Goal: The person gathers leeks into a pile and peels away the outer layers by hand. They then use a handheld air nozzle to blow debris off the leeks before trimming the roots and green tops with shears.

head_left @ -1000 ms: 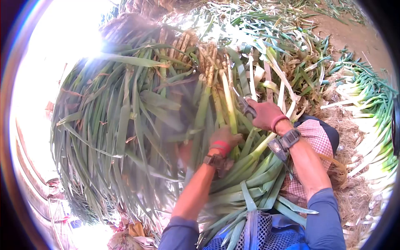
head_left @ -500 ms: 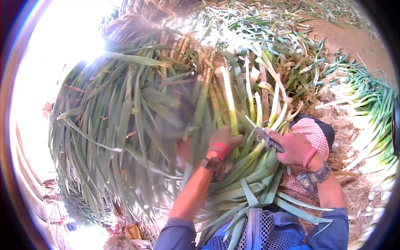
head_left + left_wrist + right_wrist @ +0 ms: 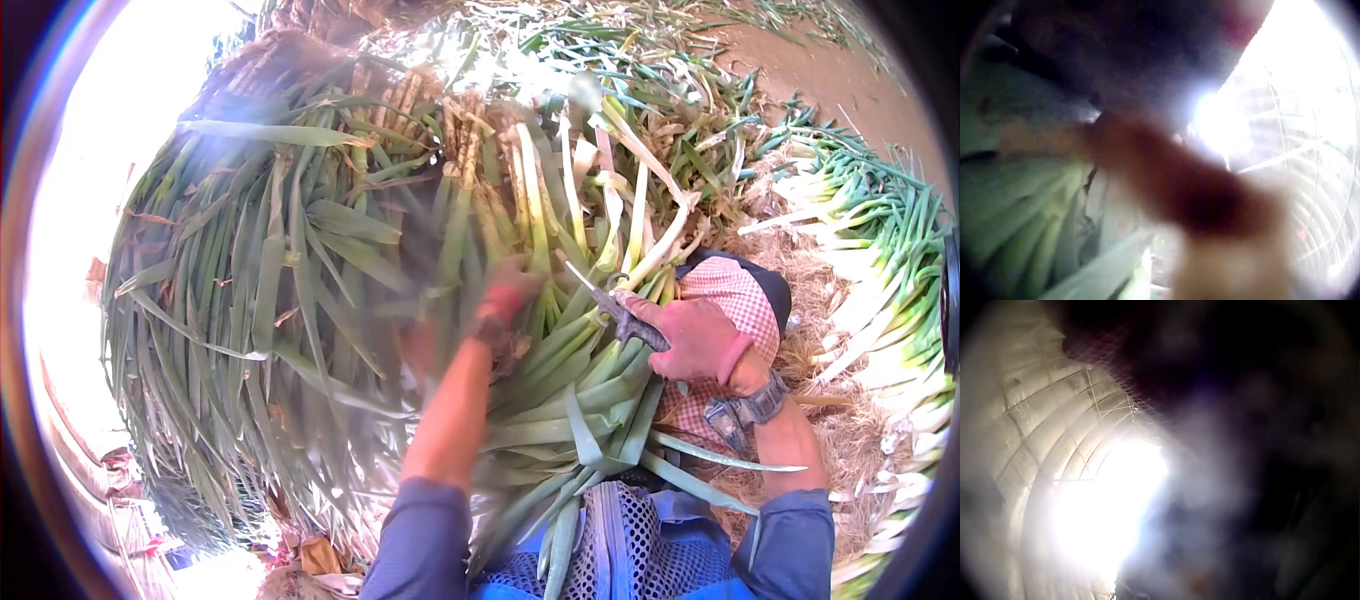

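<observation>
My left hand [image 3: 512, 284], in a dark glove with a red cuff, is among upright green onion stalks [image 3: 535, 210] and grips at their lower part. It is blurred, with its fingertips partly hidden by the stalks. In my right hand [image 3: 695, 338], in a reddish glove, are grey-handled snips [image 3: 628, 318], their thin blade pointing up and left toward the stalks. Below the hands, a sheaf of long green leaves [image 3: 570, 400] lies against my lap. Both wrist views are mostly dark or blurred; green leaves [image 3: 1029, 231] show in the left one.
A large heap of green onions [image 3: 270, 250] fills the left side. Trimmed green onions with pale ends [image 3: 860, 250] lie in a row on the right, beside dry roots [image 3: 830, 440]. Leaf scraps [image 3: 640, 50] cover the ground behind. Checked pink cloth [image 3: 740, 295] lies under my right hand.
My right hand has drawn down and to the right with the snips, away from the tall stalks. My left hand has shifted a little up and left along the stalks.
</observation>
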